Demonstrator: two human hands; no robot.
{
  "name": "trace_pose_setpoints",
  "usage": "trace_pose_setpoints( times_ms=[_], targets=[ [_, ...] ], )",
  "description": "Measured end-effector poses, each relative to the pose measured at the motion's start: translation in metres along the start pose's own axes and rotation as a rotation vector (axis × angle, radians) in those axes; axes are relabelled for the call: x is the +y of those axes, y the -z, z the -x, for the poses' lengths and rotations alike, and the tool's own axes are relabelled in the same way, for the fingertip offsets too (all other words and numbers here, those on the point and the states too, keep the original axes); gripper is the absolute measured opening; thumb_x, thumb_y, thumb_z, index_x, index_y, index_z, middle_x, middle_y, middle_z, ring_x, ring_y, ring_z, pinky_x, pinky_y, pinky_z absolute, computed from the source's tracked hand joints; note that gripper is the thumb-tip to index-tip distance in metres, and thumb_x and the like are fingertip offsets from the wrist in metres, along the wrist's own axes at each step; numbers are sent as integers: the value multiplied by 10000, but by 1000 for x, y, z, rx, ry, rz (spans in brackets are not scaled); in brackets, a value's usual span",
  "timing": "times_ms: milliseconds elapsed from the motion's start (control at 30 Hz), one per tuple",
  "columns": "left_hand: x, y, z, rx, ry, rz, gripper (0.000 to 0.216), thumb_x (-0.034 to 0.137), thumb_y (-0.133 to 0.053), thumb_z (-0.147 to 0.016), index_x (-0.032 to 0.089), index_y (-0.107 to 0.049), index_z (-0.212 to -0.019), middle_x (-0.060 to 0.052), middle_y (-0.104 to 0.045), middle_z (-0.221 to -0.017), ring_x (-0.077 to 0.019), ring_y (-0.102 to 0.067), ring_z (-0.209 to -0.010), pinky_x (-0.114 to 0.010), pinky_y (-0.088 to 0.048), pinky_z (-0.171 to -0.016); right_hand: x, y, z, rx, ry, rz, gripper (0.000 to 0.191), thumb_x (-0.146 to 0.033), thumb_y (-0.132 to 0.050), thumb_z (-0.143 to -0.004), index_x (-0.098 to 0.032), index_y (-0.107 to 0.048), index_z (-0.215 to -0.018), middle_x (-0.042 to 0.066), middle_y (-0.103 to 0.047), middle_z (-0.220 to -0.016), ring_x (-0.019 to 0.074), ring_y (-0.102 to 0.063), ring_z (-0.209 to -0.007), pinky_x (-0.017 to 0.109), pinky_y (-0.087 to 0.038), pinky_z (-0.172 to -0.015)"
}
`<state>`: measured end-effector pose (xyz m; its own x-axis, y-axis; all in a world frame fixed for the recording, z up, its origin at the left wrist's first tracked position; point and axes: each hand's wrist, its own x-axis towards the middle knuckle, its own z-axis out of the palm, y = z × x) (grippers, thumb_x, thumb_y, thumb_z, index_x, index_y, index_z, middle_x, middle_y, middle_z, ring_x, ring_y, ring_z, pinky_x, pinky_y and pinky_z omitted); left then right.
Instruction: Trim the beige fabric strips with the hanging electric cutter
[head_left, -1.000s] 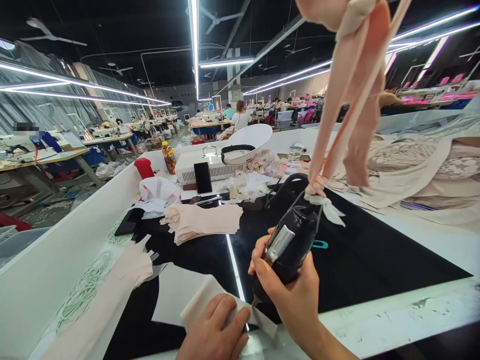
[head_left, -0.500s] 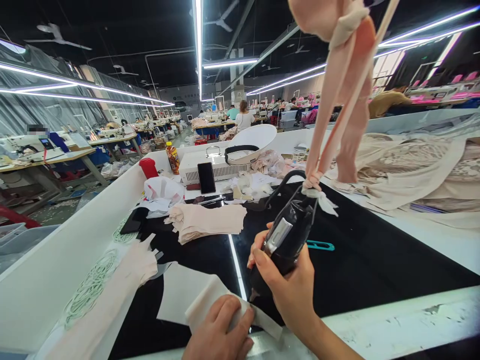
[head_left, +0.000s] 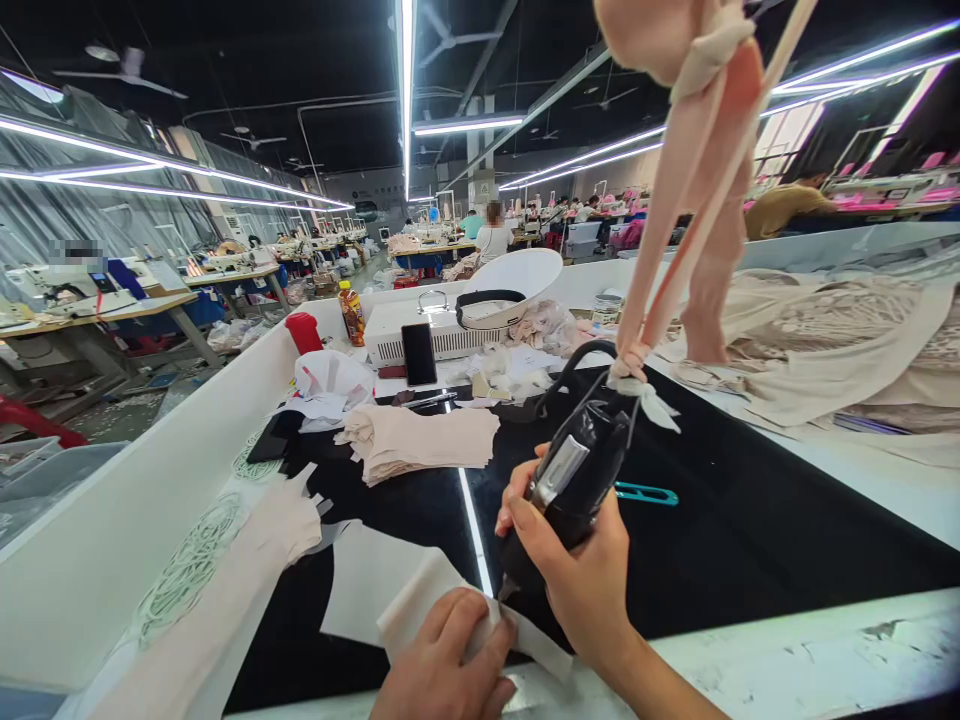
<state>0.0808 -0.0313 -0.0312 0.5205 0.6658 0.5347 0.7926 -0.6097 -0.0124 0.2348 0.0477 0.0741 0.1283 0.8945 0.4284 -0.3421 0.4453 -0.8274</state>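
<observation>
The right hand (head_left: 581,565) is clamped around the black tool (head_left: 589,455); the left hand (head_left: 454,655), holding pale cloth (head_left: 415,598) beside the tool's lower end, could get nicked if it slips.

Cannot wholly see the pale cloth (head_left: 412,597) under the left hand (head_left: 448,655), the black tool (head_left: 583,455) behind the right hand (head_left: 579,570), or the hanging pink fabric (head_left: 686,150), cut off above.
</observation>
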Motion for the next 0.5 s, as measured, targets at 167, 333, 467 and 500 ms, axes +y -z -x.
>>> trace_pose_setpoints(
  times_ms=[167, 333, 467, 500],
  targets=[
    [-5, 10, 4, -92, -32, -2, 375, 332, -598, -1079, 185, -589, -1423, -113, -650, -1231, -270, -697, -1168, -348, -632, -1000, 2, 1, -1, -4, -14, 17, 363, -241, -830, -864, -281, -585, -1129, -44, -709, -805, 137, -653, -585, 258, -615, -568],
    [4, -5, 5, 2, 68, 28, 305, 321, -487, -1117, 195, -627, -1357, -106, -636, -1194, -269, -677, -1157, -363, -636, -989, -4, -3, 1, 6, 2, -15, 344, -218, -818, -837, -272, -596, -1094, -44, -701, -775, 139, -641, -559, 257, -600, -530],
    [7, -21, 4, 226, 65, 25, 466, 343, -236, -1156, 195, -669, -1243, -101, -619, -1095, -251, -679, -1037, -347, -659, -875, -4, -2, 2, -6, 7, -14, 321, -204, -807, -849, -275, -601, -1085, -44, -703, -786, 133, -642, -570, 253, -603, -551],
    [7, -23, 5, 252, 63, 22, 487, 346, -215, -1156, 197, -673, -1230, -99, -617, -1084, -249, -679, -1020, -345, -660, -860, -4, -2, 2, -8, 9, -7, 319, -206, -806, -852, -276, -601, -1086, -44, -703, -788, 133, -643, -572, 255, -606, -555]
  ],
)
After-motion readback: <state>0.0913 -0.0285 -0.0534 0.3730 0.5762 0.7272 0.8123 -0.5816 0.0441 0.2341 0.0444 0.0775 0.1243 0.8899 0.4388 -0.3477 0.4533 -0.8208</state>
